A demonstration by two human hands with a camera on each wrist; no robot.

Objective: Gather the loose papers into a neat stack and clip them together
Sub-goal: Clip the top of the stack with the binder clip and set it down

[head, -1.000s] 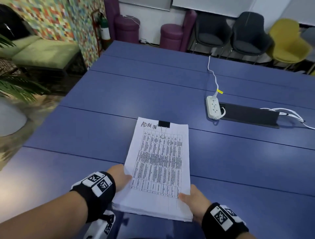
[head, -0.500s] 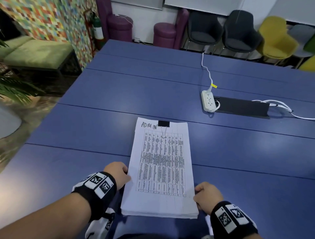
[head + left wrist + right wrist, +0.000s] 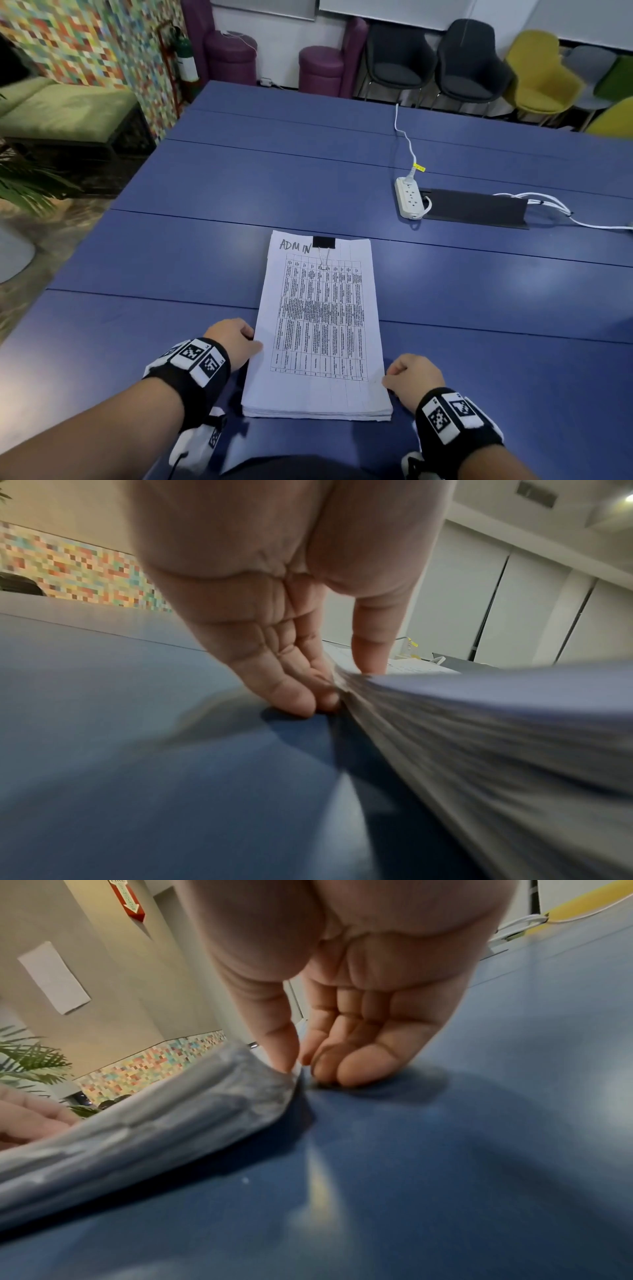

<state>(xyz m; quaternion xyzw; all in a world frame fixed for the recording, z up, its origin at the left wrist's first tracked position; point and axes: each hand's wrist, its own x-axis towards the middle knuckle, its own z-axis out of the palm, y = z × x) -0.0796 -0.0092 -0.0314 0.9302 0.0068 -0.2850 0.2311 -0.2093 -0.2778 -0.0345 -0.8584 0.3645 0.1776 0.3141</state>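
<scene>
A thick stack of white papers [image 3: 318, 342] lies flat on the blue table [image 3: 171, 257], its printed sheet headed "ADMIN". A black binder clip [image 3: 323, 242] grips the middle of its far edge. My left hand [image 3: 251, 337] is at the stack's left edge. In the left wrist view that hand [image 3: 339, 685] has its thumb on top of the stack [image 3: 496, 723] and its fingers tucked against the side. My right hand [image 3: 388, 375] is at the right edge near the front corner. Seen from the right wrist, this hand [image 3: 301, 1069] has its thumb on the stack's [image 3: 137, 1137] edge and its curled fingers on the table beside it.
A white power strip [image 3: 409, 200] with its cable lies far right, next to a black cable hatch [image 3: 476, 207] with white cords. Dark and yellow chairs [image 3: 397, 65] stand beyond the far table edge. A green bench and a plant are off the left side.
The stack has come down flat and squared to the table edge. My right hand has slid from the bottom edge out to the right side; the left hand stays on the left edge.
</scene>
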